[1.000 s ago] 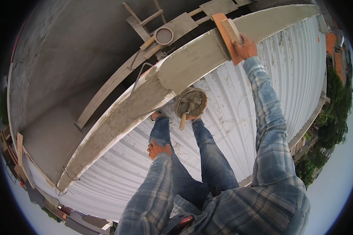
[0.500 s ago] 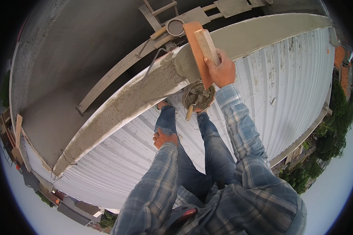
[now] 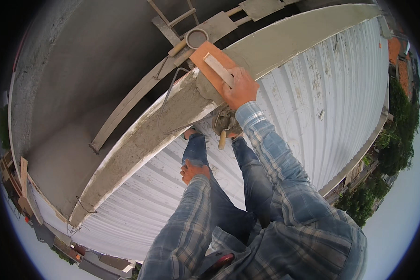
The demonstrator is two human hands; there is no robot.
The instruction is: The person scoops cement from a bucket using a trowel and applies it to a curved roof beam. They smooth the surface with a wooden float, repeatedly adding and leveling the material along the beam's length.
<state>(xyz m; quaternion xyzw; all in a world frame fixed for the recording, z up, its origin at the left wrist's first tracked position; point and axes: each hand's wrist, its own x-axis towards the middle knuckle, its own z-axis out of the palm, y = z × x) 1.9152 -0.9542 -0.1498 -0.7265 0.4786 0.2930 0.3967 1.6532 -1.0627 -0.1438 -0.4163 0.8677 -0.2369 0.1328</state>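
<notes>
My right hand (image 3: 241, 87) grips the pale wooden handle of a plastering float (image 3: 206, 67), an orange-brown rectangular board. The board lies over the top of a long wall (image 3: 284, 46), where smooth grey mortar to the right meets rougher mortar to the left. How fully its underside touches the mortar is hidden. Below it, near my feet, a bucket (image 3: 216, 125) of mortar holds a trowel (image 3: 221, 140), wooden handle outward. My left hand (image 3: 194, 171) rests on my left knee, fingers somewhat bent and apart, holding no tool.
Beyond the wall, a round tub (image 3: 197, 38) stands on scaffold planks (image 3: 130, 98) above a deep drop. A bent metal rod (image 3: 162, 105) crosses the wall left of the float. White corrugated roofing (image 3: 312, 98) lies under my feet and to the right.
The float has turned from steeply tilted on edge to flatter over the mortar, and has shifted left with my right hand. My left hand stays on my knee. The view has shifted slightly.
</notes>
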